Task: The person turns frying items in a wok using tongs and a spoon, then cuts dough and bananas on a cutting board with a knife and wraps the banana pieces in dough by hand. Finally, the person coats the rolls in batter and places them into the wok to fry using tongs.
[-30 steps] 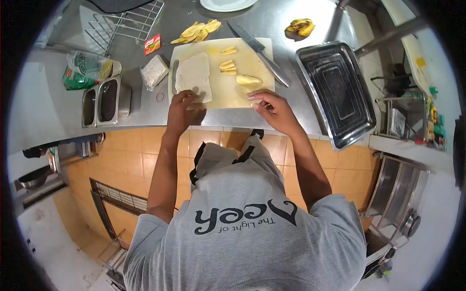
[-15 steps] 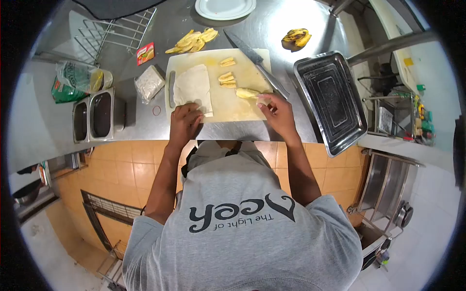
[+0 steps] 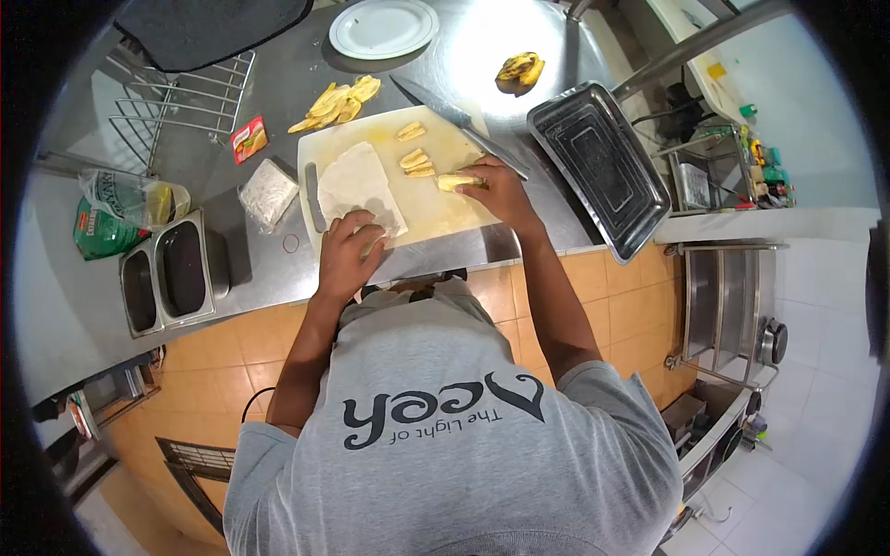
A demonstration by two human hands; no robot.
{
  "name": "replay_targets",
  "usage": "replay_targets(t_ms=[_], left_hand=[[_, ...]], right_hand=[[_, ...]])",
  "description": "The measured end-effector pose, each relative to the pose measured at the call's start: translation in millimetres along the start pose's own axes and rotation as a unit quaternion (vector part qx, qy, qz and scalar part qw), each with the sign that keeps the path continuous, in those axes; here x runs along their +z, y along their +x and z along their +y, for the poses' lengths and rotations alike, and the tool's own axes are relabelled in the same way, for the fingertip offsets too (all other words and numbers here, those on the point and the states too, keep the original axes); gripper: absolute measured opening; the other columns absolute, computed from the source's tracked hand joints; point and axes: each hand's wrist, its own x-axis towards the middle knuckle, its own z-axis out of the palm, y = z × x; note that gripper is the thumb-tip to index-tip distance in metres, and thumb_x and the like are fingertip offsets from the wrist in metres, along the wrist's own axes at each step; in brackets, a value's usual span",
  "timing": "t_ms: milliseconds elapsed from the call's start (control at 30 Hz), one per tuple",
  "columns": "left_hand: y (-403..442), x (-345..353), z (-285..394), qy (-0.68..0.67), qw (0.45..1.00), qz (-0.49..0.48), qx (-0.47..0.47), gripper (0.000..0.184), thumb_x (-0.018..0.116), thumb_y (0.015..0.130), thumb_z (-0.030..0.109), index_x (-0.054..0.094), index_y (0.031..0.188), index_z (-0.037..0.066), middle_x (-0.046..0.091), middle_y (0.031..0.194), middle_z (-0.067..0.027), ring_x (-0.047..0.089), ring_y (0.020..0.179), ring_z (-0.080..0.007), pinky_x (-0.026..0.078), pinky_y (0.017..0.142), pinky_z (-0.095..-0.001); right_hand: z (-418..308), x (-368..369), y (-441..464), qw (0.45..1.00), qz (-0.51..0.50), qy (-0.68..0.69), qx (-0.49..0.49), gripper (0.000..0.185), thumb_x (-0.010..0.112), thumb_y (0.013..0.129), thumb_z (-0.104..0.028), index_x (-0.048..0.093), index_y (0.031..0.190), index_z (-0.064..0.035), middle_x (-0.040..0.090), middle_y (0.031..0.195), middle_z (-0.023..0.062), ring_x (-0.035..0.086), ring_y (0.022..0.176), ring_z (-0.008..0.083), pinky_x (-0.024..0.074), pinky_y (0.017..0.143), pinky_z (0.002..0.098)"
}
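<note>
On the cutting board (image 3: pixel 426 222) lie a pale wrapper sheet (image 3: pixel 357 185) at the left and cut banana pieces (image 3: pixel 411 131) near the middle. My right hand (image 3: pixel 501 193) pinches a larger peeled banana piece (image 3: pixel 451 182) at the board's right side. At the sheet's near edge is my left hand (image 3: pixel 349 255), its fingers apart, holding nothing. A knife (image 3: pixel 464 125) lies across the board's upper right corner, its blade pointing away to the left.
Banana peels (image 3: pixel 336 104), a white plate (image 3: pixel 383 28) and a ripe banana (image 3: pixel 521 69) lie beyond the board. A black tray (image 3: pixel 603 167) stands right. Left are a wrapped stack (image 3: pixel 269 193), metal containers (image 3: pixel 183 269) and a wire rack (image 3: pixel 199 102).
My right hand has moved onto the larger banana piece and closed on it. My left hand stays by the sheet's near edge. The camera view has shifted and turned.
</note>
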Motion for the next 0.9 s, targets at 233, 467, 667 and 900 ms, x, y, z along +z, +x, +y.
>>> replay_targets(t_ms=[233,467,667,900], left_hand=[[-4,-13,-13,-0.025,1.000,0.004,0.010,0.015,0.066,0.073,0.011,0.066,0.087,0.006,0.057,0.105,-0.0080,0.054,0.090,-0.0286,0.045,0.077,-0.0378],[-8,-17,-15,-0.066,0.998,-0.006,-0.015,0.019,0.065,0.073,0.005,0.064,0.091,0.005,0.058,0.105,-0.0104,0.055,0.098,-0.0285,0.043,0.085,-0.0364],[-7,-13,-8,-0.079,0.996,-0.023,-0.021,0.018,0.064,0.073,0.004,0.063,0.092,0.004,0.058,0.103,-0.0107,0.054,0.098,-0.0283,0.043,0.085,-0.0357],[3,-1,2,-0.100,0.995,0.012,0.003,0.018,0.064,0.072,0.004,0.064,0.090,0.004,0.058,0.101,-0.0101,0.056,0.093,-0.0283,0.044,0.082,-0.0355]], right_hand=[[4,-2,0,1.000,-0.015,-0.005,-0.004,0.020,0.067,0.078,-0.011,0.067,0.097,-0.0037,0.060,0.089,0.0087,0.057,0.074,0.0161,0.0454,0.064,0.0264],[-16,-3,-13,0.970,0.065,0.196,0.126,0.047,0.060,0.080,-0.002,0.049,0.126,-0.0083,0.063,0.098,0.0048,0.054,0.075,0.0077,0.0434,0.066,0.0217],[-43,-7,-29,0.892,0.106,0.413,0.151,0.066,0.052,0.076,0.007,0.034,0.137,-0.0098,0.061,0.083,0.0000,0.052,0.073,0.0051,0.0395,0.062,0.0190],[-44,-10,-42,0.827,0.136,0.519,0.169,0.070,0.047,0.073,0.006,0.031,0.139,-0.0121,0.054,0.073,0.0007,0.046,0.062,0.0051,0.0339,0.055,0.0177]])
